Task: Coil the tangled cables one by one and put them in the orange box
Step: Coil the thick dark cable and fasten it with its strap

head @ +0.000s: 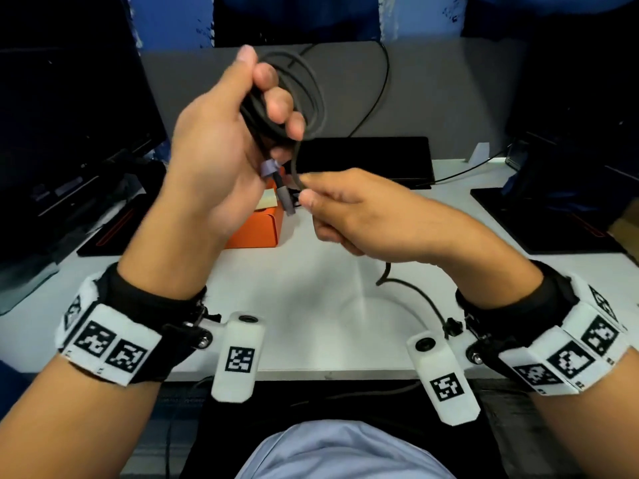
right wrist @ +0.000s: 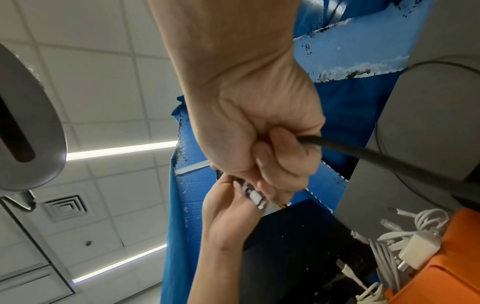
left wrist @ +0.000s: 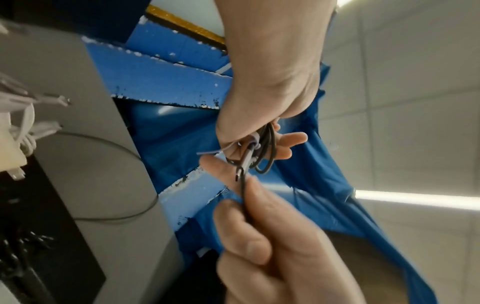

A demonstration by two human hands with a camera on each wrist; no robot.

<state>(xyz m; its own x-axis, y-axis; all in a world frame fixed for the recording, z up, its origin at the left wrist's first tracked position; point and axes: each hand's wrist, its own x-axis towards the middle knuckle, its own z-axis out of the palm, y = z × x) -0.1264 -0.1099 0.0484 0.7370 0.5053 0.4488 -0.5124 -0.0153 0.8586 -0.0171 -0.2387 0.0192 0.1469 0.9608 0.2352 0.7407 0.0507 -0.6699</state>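
My left hand [head: 221, 146] grips the coiled black cable [head: 304, 95] above the orange box [head: 256, 229]; my right hand [head: 363, 209] pinches its loose end. I should wind loops evenly, without twisting.

Cables [right wrist: 400, 242] in box [right wrist: 451, 261], on desk [head: 311, 288]
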